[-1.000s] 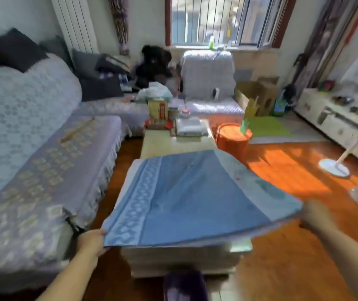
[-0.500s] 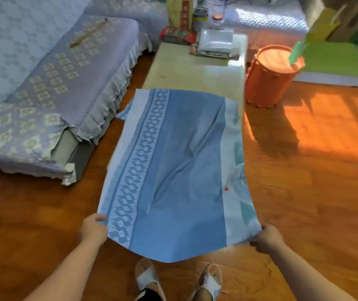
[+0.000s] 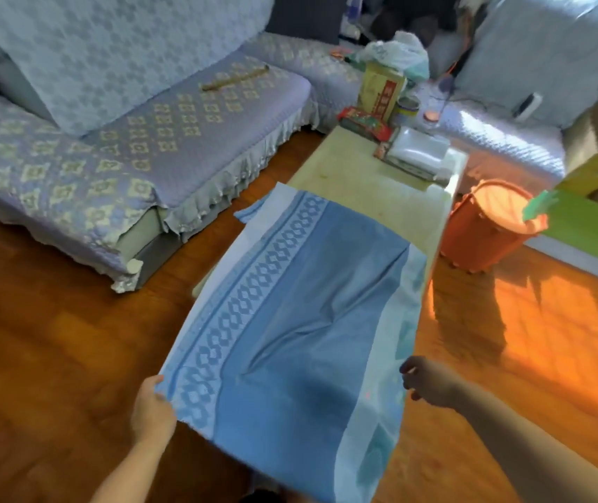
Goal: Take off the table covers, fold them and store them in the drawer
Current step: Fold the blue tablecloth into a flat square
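Your left hand (image 3: pixel 152 412) pinches the near left corner of the blue table cover (image 3: pixel 290 339); your right hand (image 3: pixel 426 381), which gripped the other corner half a second ago, now hovers half open beside that edge, gripping nothing. The cover sags from the desk (image 3: pixel 373 183) toward you, so folding stalls until you regrip.

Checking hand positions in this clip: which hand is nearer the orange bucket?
Right. The right hand is at the blue cover's near right edge, below the orange bucket. The left hand grips the opposite corner, farther away.
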